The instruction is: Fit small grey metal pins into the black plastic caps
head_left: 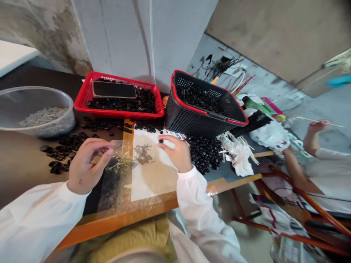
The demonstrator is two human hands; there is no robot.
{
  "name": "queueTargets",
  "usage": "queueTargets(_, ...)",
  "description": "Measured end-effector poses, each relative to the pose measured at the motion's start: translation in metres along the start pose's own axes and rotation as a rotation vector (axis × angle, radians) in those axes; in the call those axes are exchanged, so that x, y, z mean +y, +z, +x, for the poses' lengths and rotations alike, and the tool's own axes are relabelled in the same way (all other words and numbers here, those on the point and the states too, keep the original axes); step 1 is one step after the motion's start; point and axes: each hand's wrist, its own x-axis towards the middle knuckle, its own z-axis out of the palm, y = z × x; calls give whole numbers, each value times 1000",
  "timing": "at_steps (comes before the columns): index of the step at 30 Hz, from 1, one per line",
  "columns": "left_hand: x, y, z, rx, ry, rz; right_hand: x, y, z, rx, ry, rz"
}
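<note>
My right hand (175, 151) pinches a small black piece (161, 141) between thumb and fingertips, above the right side of a white sheet (153, 182). My left hand (89, 164) hovers left of the sheet, thumb and index fingertips close together; whether something tiny is between them is too small to tell. On the sheet, between both hands, lies a little heap of thin metal-like pins (143, 154). Loose black round parts (59, 153) are scattered beyond my left hand. A big pile of shiny black parts (205, 153) lies right beside my right hand.
At the back stand a red basket (117, 113) with black parts and a phone (114, 90), and a black basket (192, 122) of black parts. A clear tub (61, 128) of pins is at left. White gloves (241, 160) and another person's arm (298, 171) are at right.
</note>
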Motion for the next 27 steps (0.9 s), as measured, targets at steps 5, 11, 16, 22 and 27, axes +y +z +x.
queueTargets(5,-5,6,7,-216,16,117,51,-76,-11,215,110,-826)
queueTargets(11,-21,11,5,-379,200,288,49,-81,-9,214,70,-994)
queueTargets(16,-29,12,3,-478,273,358,26,-27,17,-33,-10,-909)
queueTargets(22,-26,7,9,-488,226,377,39,18,43,-98,59,-905)
queueTargets(27,-22,4,12,-464,202,447,42,19,41,-72,25,-842)
